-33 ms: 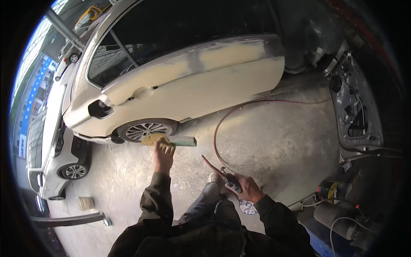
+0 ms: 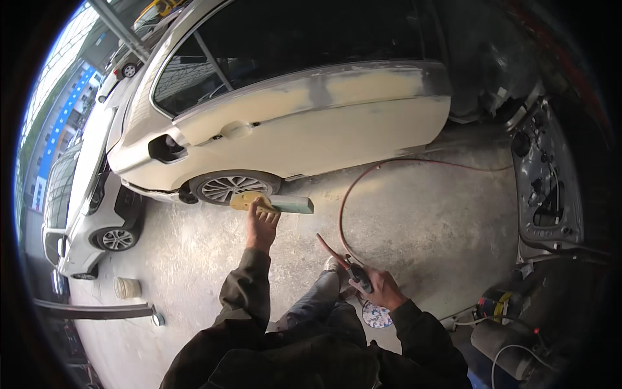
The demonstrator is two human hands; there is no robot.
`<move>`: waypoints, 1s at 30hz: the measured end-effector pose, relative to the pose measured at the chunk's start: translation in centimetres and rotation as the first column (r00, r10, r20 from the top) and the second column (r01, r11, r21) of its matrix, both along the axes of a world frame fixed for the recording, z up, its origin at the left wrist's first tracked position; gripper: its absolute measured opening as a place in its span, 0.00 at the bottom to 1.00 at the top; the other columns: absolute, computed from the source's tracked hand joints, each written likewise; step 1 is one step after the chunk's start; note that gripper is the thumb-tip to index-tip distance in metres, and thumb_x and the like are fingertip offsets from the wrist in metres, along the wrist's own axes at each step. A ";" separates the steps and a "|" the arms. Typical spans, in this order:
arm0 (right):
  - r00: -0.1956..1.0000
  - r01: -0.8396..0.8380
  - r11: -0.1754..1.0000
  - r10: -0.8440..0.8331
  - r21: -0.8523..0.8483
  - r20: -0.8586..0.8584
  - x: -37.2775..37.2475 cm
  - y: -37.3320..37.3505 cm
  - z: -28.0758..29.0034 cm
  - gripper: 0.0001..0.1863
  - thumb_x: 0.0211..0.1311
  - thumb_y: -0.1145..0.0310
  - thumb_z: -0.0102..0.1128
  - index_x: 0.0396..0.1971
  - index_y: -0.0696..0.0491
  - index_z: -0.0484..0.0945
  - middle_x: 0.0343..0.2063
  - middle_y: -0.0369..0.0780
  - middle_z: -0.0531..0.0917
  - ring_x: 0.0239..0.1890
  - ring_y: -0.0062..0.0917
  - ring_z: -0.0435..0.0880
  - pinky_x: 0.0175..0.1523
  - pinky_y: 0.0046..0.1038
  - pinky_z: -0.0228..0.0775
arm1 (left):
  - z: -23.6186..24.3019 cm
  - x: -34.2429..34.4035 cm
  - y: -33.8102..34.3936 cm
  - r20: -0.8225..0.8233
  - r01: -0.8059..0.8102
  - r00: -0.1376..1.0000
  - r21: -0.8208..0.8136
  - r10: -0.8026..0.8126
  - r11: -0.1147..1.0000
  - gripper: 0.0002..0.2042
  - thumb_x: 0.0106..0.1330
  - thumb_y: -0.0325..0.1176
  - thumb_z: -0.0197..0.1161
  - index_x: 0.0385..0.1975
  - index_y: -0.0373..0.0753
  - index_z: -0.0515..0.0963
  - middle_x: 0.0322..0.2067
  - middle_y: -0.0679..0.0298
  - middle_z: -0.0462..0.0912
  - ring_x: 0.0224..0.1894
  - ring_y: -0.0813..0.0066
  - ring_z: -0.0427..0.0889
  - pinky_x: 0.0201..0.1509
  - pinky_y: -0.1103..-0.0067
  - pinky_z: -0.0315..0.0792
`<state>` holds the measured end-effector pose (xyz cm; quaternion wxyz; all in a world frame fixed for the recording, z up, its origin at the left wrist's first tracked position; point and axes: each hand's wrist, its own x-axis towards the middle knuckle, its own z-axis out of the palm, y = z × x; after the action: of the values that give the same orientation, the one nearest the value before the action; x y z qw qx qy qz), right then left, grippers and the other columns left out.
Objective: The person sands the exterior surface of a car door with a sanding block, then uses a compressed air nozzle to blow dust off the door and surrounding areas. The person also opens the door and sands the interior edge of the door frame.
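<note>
My left hand is closed around a sanding block, its fingers wrapped over it. A yellow sheet with holes, like sandpaper, shows at one end and a flat green part at the other. It is held in front of the rear wheel of a car. Lower right, my right hand grips a dark air blow gun with a reddish tube at its tip. The car's side is cream, with yellowish and grey sanded patches below the window.
A red hose loops over the concrete floor. At right stands a bare door panel, with a dark cylindrical machine below it. A white car and a bucket are at left. A round patterned thing is beside my legs.
The view has shifted slightly, so the car and the floor things appear further right. Both hands keep their holds on the sanding block and the air blow gun.
</note>
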<state>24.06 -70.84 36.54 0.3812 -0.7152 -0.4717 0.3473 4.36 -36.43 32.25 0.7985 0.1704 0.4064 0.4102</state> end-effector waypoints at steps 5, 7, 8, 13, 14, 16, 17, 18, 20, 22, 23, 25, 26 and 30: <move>0.996 -0.036 0.987 0.049 -0.157 0.078 0.3 2.1 2.8 0.21 0.65 0.50 0.70 0.31 0.57 0.82 0.24 0.52 0.84 0.32 0.51 0.86 0.36 0.44 0.77 | -1.7 3.1 0.3 0.054 -0.096 0.994 -0.072 0.100 0.993 0.31 0.62 0.47 0.73 0.59 0.38 0.70 0.60 0.57 0.71 0.64 0.57 0.74 0.73 0.61 0.69; 0.969 -0.170 0.964 0.201 -0.202 0.146 1.1 3.5 3.5 0.22 0.64 0.49 0.70 0.30 0.57 0.82 0.25 0.53 0.84 0.32 0.52 0.86 0.37 0.45 0.77 | -3.2 4.5 1.0 0.026 -0.224 0.973 -0.144 0.230 0.964 0.29 0.62 0.45 0.73 0.58 0.39 0.71 0.60 0.57 0.71 0.63 0.59 0.74 0.71 0.62 0.72; 0.939 -0.227 0.946 0.275 -0.230 0.206 1.7 4.3 3.7 0.23 0.64 0.48 0.70 0.30 0.57 0.82 0.25 0.53 0.85 0.32 0.52 0.86 0.38 0.45 0.77 | -3.9 4.9 1.4 0.000 -0.227 0.973 -0.164 0.230 0.960 0.27 0.62 0.42 0.73 0.56 0.39 0.72 0.57 0.58 0.74 0.59 0.60 0.78 0.64 0.64 0.77; 0.970 -0.244 0.939 0.230 -0.242 -0.084 6.8 8.9 4.7 0.28 0.65 0.46 0.69 0.27 0.60 0.80 0.19 0.51 0.81 0.25 0.43 0.83 0.36 0.41 0.74 | -6.9 8.2 1.8 -0.757 -0.080 0.560 0.355 0.336 0.931 0.36 0.52 0.31 0.80 0.58 0.33 0.66 0.50 0.52 0.79 0.51 0.58 0.83 0.53 0.69 0.80; 0.954 -0.287 0.937 0.260 -0.200 -0.151 8.1 9.9 4.7 0.28 0.65 0.45 0.69 0.27 0.60 0.81 0.19 0.50 0.81 0.24 0.39 0.83 0.36 0.40 0.74 | -7.0 8.5 1.5 -0.834 0.064 0.390 0.448 0.391 0.892 0.37 0.44 0.33 0.79 0.56 0.32 0.68 0.49 0.49 0.78 0.52 0.52 0.80 0.59 0.64 0.76; 0.931 -0.362 0.859 0.315 -0.361 -0.184 10.7 11.7 4.8 0.28 0.64 0.44 0.69 0.30 0.61 0.82 0.19 0.48 0.80 0.24 0.32 0.81 0.35 0.38 0.73 | -6.5 9.1 1.2 -0.887 0.321 0.202 0.461 0.416 0.827 0.37 0.42 0.30 0.76 0.57 0.37 0.69 0.51 0.50 0.76 0.55 0.47 0.75 0.63 0.62 0.72; 0.928 -0.368 0.880 0.326 -0.302 -0.181 11.8 12.5 4.7 0.29 0.64 0.44 0.69 0.30 0.61 0.82 0.19 0.48 0.79 0.24 0.32 0.79 0.36 0.37 0.73 | -6.2 9.4 1.2 -0.884 0.404 0.128 0.461 0.450 0.790 0.37 0.41 0.30 0.75 0.57 0.39 0.70 0.51 0.51 0.76 0.55 0.47 0.74 0.63 0.62 0.71; 0.931 -0.362 0.883 0.325 -0.299 -0.169 12.9 13.3 4.7 0.30 0.64 0.43 0.69 0.29 0.61 0.82 0.19 0.47 0.79 0.24 0.32 0.78 0.36 0.37 0.73 | -5.8 9.5 1.2 -0.886 0.485 0.055 0.426 0.460 0.764 0.37 0.40 0.29 0.75 0.57 0.42 0.70 0.51 0.53 0.76 0.56 0.47 0.73 0.63 0.62 0.70; 0.924 -0.383 0.863 0.355 -0.330 -0.145 14.9 14.7 4.5 0.31 0.64 0.41 0.68 0.29 0.60 0.81 0.19 0.47 0.79 0.24 0.32 0.77 0.37 0.37 0.72 | -5.4 9.9 1.8 -0.877 0.552 -0.012 0.394 0.480 0.735 0.37 0.40 0.30 0.74 0.57 0.43 0.70 0.52 0.55 0.76 0.58 0.49 0.72 0.65 0.63 0.69; 0.897 -0.440 0.821 0.417 -0.365 -0.144 16.7 15.6 4.4 0.32 0.64 0.40 0.67 0.28 0.60 0.81 0.19 0.47 0.78 0.25 0.33 0.77 0.37 0.37 0.72 | -5.5 9.9 2.8 -0.894 0.464 0.047 0.415 0.446 0.783 0.35 0.42 0.29 0.72 0.57 0.43 0.70 0.50 0.52 0.77 0.56 0.47 0.73 0.63 0.61 0.71; 0.865 -0.501 0.811 0.461 -0.303 -0.196 17.6 16.0 4.4 0.32 0.64 0.40 0.67 0.28 0.61 0.80 0.19 0.47 0.77 0.25 0.33 0.77 0.37 0.37 0.71 | -5.7 9.7 3.6 -0.887 0.377 0.098 0.453 0.452 0.808 0.34 0.43 0.29 0.72 0.57 0.42 0.71 0.49 0.53 0.77 0.53 0.48 0.75 0.62 0.61 0.72; 0.844 -0.535 0.797 0.491 -0.280 -0.216 19.3 16.4 4.3 0.33 0.64 0.39 0.67 0.28 0.61 0.80 0.20 0.47 0.78 0.26 0.33 0.77 0.37 0.37 0.71 | -6.3 8.8 5.2 -0.822 0.071 0.441 0.432 0.360 0.899 0.32 0.47 0.31 0.69 0.58 0.41 0.72 0.47 0.55 0.79 0.49 0.51 0.80 0.59 0.61 0.74; 0.828 -0.561 0.766 0.510 -0.313 -0.233 20.1 16.5 4.2 0.33 0.65 0.39 0.67 0.28 0.61 0.80 0.20 0.48 0.78 0.26 0.33 0.77 0.37 0.37 0.71 | -6.5 8.0 5.9 -0.658 -0.110 0.704 0.272 0.268 0.956 0.31 0.49 0.33 0.67 0.58 0.41 0.72 0.46 0.56 0.81 0.48 0.53 0.82 0.58 0.61 0.75; 0.704 -0.710 0.673 0.672 -0.205 -0.232 24.0 15.9 3.9 0.28 0.67 0.42 0.65 0.39 0.57 0.84 0.33 0.53 0.87 0.40 0.45 0.89 0.46 0.40 0.77 | -6.1 6.1 4.5 -0.049 -0.277 0.959 0.031 0.278 0.960 0.27 0.57 0.43 0.58 0.57 0.37 0.76 0.46 0.54 0.86 0.46 0.55 0.86 0.55 0.62 0.78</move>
<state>48.10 -54.93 40.44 0.1478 -0.5035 -0.6262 0.5766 10.43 -31.97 26.13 0.7199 0.1319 0.4424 0.5182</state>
